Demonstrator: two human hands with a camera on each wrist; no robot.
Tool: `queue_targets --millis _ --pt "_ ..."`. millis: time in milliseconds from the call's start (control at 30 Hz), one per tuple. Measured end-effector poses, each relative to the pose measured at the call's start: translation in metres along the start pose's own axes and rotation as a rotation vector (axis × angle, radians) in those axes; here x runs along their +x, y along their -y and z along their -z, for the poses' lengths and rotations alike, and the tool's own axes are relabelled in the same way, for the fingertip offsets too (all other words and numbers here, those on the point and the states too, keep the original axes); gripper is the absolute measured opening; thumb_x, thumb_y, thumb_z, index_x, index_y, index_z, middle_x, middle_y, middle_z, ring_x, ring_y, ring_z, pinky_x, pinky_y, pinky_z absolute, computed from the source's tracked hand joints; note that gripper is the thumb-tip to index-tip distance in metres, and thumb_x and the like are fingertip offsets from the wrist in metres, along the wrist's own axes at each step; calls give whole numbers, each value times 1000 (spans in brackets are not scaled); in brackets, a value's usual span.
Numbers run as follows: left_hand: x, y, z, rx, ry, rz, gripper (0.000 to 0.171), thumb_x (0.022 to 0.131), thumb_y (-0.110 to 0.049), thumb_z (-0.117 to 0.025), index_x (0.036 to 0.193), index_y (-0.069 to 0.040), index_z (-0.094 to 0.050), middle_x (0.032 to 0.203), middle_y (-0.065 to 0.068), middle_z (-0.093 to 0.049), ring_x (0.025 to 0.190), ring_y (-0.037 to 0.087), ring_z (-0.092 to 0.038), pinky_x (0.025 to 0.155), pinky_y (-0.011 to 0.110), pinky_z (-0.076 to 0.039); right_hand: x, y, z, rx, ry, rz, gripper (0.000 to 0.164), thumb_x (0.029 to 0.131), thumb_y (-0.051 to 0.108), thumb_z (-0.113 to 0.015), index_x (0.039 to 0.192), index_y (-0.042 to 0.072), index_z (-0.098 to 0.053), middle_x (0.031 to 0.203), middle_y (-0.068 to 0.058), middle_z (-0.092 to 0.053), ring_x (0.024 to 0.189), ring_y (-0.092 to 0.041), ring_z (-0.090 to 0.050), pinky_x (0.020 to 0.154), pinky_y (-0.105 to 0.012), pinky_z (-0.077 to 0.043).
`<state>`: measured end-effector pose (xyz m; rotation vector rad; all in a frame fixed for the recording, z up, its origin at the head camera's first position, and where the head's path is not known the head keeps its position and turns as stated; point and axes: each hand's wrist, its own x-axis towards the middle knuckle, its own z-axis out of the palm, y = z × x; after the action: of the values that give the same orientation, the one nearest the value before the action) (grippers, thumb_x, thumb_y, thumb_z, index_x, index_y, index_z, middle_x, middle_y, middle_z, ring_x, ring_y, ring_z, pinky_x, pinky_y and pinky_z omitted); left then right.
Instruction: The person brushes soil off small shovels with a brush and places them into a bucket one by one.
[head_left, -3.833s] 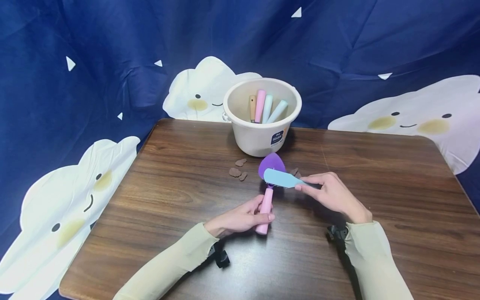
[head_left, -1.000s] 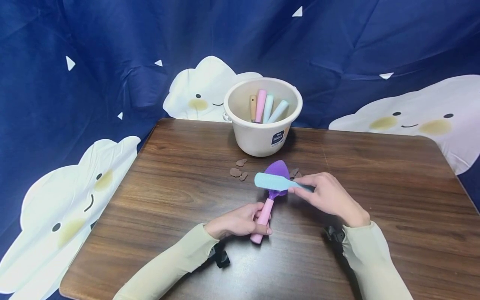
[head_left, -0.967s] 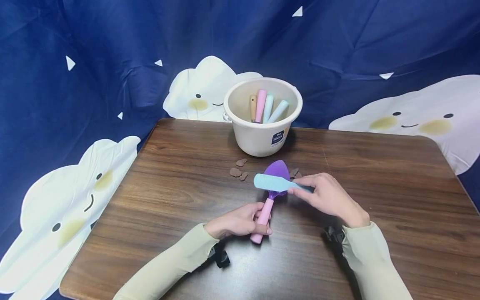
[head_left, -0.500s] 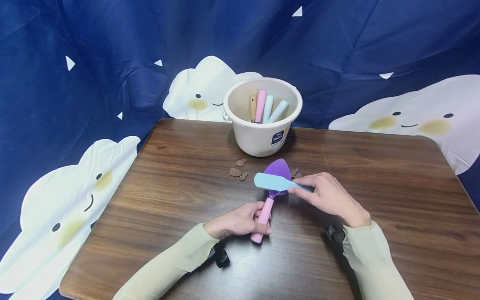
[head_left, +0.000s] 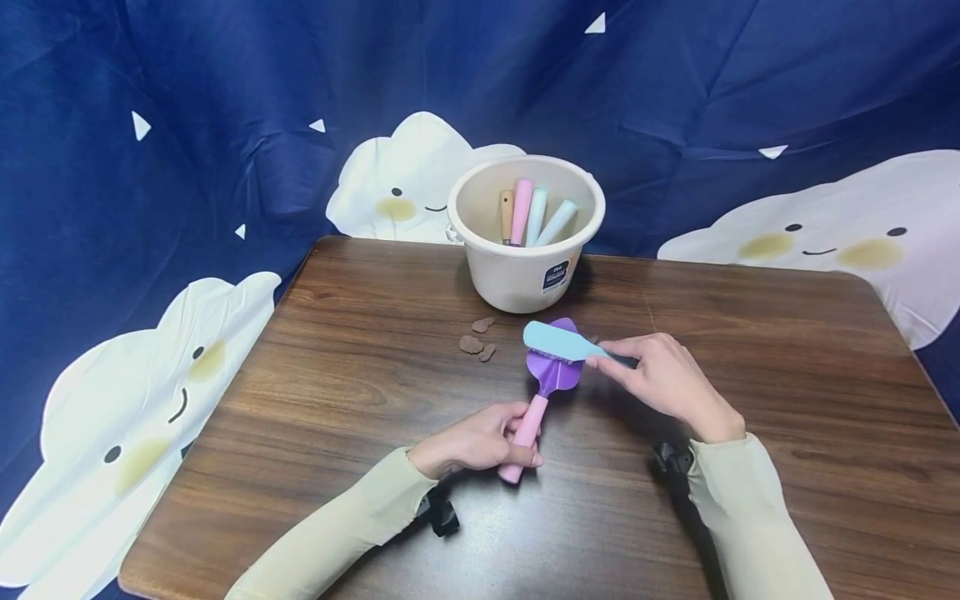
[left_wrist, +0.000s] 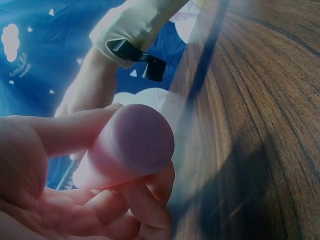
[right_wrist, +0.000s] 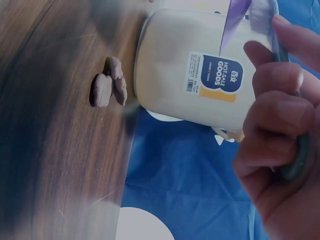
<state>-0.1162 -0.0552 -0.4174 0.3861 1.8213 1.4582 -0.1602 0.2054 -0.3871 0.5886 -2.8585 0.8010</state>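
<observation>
My left hand [head_left: 480,437] grips the pink handle of a garden trowel [head_left: 558,379] with a purple blade, held above the table and pointing away. In the left wrist view, the butt of the trowel handle [left_wrist: 142,140] faces the camera, with thumb and fingers around it. My right hand [head_left: 667,379] pinches a light-blue brush [head_left: 555,340] by its handle, and the brush lies across the upper part of the purple blade. White bristles [right_wrist: 261,20] show against the blade in the right wrist view. The blade's middle is hidden under the brush.
A cream bucket [head_left: 506,287] stands at the table's back edge with pink, light-blue and wooden handles inside. Brown lumps [head_left: 471,344] lie left of the trowel. More brown lumps [right_wrist: 103,91] near the bucket are mostly hidden behind the brush in the head view.
Since half a second ago, the brush has moved from the blade's lower part up toward its tip, and slightly right. The trowel has turned a little, showing more of its blade. Both grips stay the same.
</observation>
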Motion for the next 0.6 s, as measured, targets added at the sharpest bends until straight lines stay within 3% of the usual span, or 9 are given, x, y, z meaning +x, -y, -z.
queue_targets --millis 200,433,600 --pt "-1 1 -1 0 17 12 33 80 5 -69 107 9 -50 79 4 -67 66 13 -61 60 21 -54 2 -6 4 -39 -60 -86 39 90 40 -65 110 7 -73 97 -16 -74 86 -35 -70 68 -51 -52" --pt "-2 0 -2 7 20 13 32 81 5 -70 106 8 -51 78 -1 -65 68 13 -61 62 20 -54 2 -13 7 -86 -139 -117 39 90 41 -64 108 8 -74 93 -17 -73 86 -42 -68 59 -51 -49" --pt "-1 0 -2 9 10 6 34 80 4 -70 107 8 -51 84 10 -67 67 14 -60 61 20 -53 2 -10 8 -78 -160 -143 41 91 41 -63 109 6 -73 94 -19 -73 86 -43 -67 59 -53 -49"
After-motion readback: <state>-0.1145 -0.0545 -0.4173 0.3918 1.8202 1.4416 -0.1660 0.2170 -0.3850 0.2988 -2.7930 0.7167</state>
